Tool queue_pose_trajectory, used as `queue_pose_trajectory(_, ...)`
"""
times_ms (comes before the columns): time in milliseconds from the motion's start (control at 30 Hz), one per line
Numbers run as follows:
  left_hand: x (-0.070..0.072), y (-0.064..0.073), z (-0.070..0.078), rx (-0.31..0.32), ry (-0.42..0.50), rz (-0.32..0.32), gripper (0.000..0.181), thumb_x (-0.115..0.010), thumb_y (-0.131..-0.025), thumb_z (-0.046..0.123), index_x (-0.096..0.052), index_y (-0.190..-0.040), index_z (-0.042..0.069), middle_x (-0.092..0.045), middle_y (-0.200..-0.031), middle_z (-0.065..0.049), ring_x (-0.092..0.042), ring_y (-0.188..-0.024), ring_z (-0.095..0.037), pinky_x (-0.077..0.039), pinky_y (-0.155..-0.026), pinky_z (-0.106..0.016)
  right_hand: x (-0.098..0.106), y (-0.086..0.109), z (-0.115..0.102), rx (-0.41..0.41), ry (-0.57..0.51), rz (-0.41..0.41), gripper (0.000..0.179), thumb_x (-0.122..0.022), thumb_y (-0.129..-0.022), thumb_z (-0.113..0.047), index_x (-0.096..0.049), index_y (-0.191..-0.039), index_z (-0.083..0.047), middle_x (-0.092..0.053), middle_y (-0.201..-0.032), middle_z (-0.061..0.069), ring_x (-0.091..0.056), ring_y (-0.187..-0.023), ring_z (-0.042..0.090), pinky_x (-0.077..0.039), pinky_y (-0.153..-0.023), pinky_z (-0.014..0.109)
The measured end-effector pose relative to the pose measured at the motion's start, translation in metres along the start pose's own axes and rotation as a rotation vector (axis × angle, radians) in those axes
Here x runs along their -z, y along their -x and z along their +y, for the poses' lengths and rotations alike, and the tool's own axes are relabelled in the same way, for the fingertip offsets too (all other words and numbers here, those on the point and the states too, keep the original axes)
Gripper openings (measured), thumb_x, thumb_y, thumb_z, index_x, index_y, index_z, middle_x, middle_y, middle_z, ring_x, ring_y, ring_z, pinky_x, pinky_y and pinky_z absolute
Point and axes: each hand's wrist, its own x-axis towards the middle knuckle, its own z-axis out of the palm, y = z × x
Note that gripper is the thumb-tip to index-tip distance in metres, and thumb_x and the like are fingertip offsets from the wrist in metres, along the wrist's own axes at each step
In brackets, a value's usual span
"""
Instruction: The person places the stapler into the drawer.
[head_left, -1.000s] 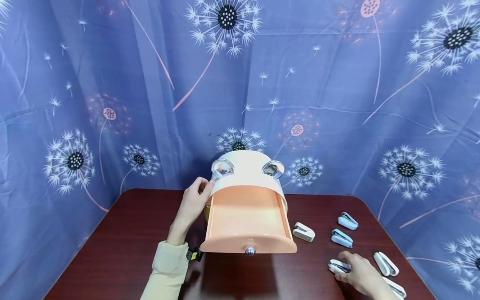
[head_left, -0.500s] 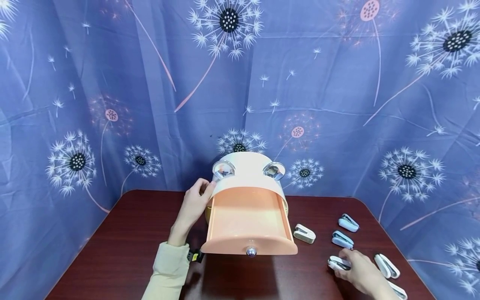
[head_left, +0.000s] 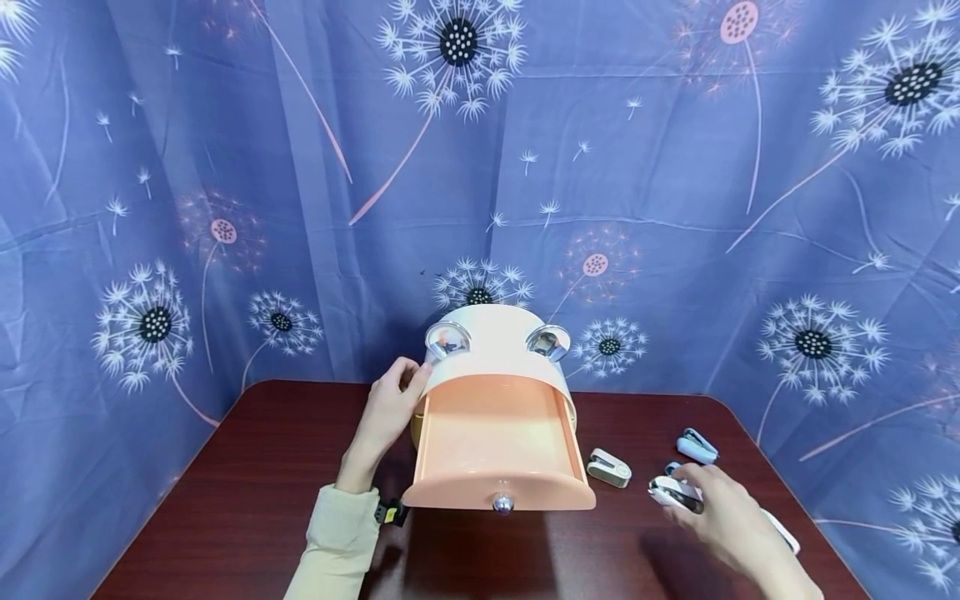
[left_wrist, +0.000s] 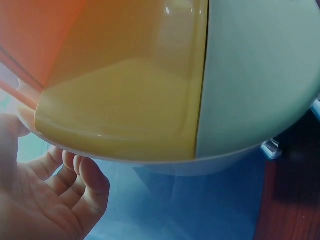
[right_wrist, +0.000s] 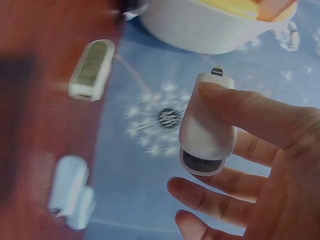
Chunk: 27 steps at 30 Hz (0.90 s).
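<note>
My right hand (head_left: 727,521) holds a white mini stapler (right_wrist: 207,117) up over the right part of the table, thumb on one side and fingers on the other. My left hand (head_left: 384,408) is at the left side of a white rounded drawer box (head_left: 495,333) with two silver, eye-like rings. In the left wrist view, its bent fingers (left_wrist: 92,180) touch the box wall near the rim. The box's peach drawer (head_left: 495,433) is pulled out, its inside bare, with a silver knob (head_left: 502,503) on the front.
A cream stapler (head_left: 609,468) lies just right of the drawer. Farther right is a light blue stapler (head_left: 697,446); another blue one (head_left: 672,468) is mostly behind my right hand. A white stapler (head_left: 782,532) shows past that hand. A patterned blue curtain (head_left: 637,183) hangs behind the table.
My right hand has lifted the white stapler off the table and moved it slightly up and left, covering a blue stapler. The left hand and the drawer box stay in place.
</note>
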Motion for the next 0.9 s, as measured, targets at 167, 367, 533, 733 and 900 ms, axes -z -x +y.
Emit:
queue_pose_trajectory(167, 0.0, 0.0, 0.0, -0.001, 0.001, -0.001, 0.03, -0.046, -0.085, 0.052, -0.051, -0.085, 0.022, -0.048, -0.068, 0.0, -0.047, -0.059, -0.015, -0.039, -0.052, -0.03, 0.019, -0.009, -0.021, 0.051, -0.002, 0.073, 0.04, -0.078, -0.061, -0.028, -0.057, -0.094, -0.019, -0.054, -0.088, -0.004, -0.05, -0.07, 0.014, -0.039, -0.055, 0.036)
queue_pose_trajectory(367, 0.0, 0.001, 0.0, 0.001, 0.001, 0.0, 0.033, -0.045, -0.085, 0.052, -0.051, -0.086, 0.02, -0.048, -0.068, 0.0, -0.046, -0.058, -0.015, -0.038, -0.052, -0.03, 0.037, -0.023, -0.047, 0.122, -0.005, 0.125, 0.039, -0.074, -0.067, -0.038, -0.056, -0.099, -0.026, -0.05, -0.091, -0.013, -0.049, -0.072, 0.009, -0.038, -0.055, 0.033)
queue_pose_trajectory(533, 0.0, 0.001, 0.001, 0.01, 0.013, 0.014, 0.031, -0.047, -0.084, 0.052, -0.052, -0.084, 0.022, -0.048, -0.068, 0.0, -0.046, -0.058, -0.015, -0.038, -0.053, -0.03, 0.046, -0.036, -0.067, 0.182, -0.008, 0.139, 0.04, -0.073, -0.069, -0.036, -0.055, -0.104, -0.027, -0.05, -0.098, -0.015, -0.051, -0.081, 0.008, -0.041, -0.062, 0.036)
queue_pose_trajectory(733, 0.001, 0.002, 0.003, 0.008, 0.018, 0.012, 0.031, -0.047, -0.085, 0.051, -0.052, -0.084, 0.02, -0.047, -0.067, 0.0, -0.046, -0.057, -0.015, -0.038, -0.052, -0.03, 0.052, -0.053, -0.088, 0.372, -0.099, 0.099, 0.038, -0.071, -0.071, -0.036, -0.055, -0.104, -0.027, -0.05, -0.101, -0.017, -0.05, -0.089, 0.002, -0.041, -0.07, 0.028)
queue_pose_trajectory(900, 0.001, 0.002, 0.003, 0.007, 0.011, 0.005, 0.031, -0.047, -0.085, 0.051, -0.051, -0.084, 0.02, -0.047, -0.067, 0.0, -0.046, -0.057, -0.015, -0.038, -0.052, -0.03, 0.053, -0.066, -0.105, 0.53, -0.136, 0.074, 0.038, -0.071, -0.072, -0.034, -0.055, -0.105, -0.024, -0.049, -0.1, -0.015, -0.048, -0.084, 0.001, -0.039, -0.068, 0.023)
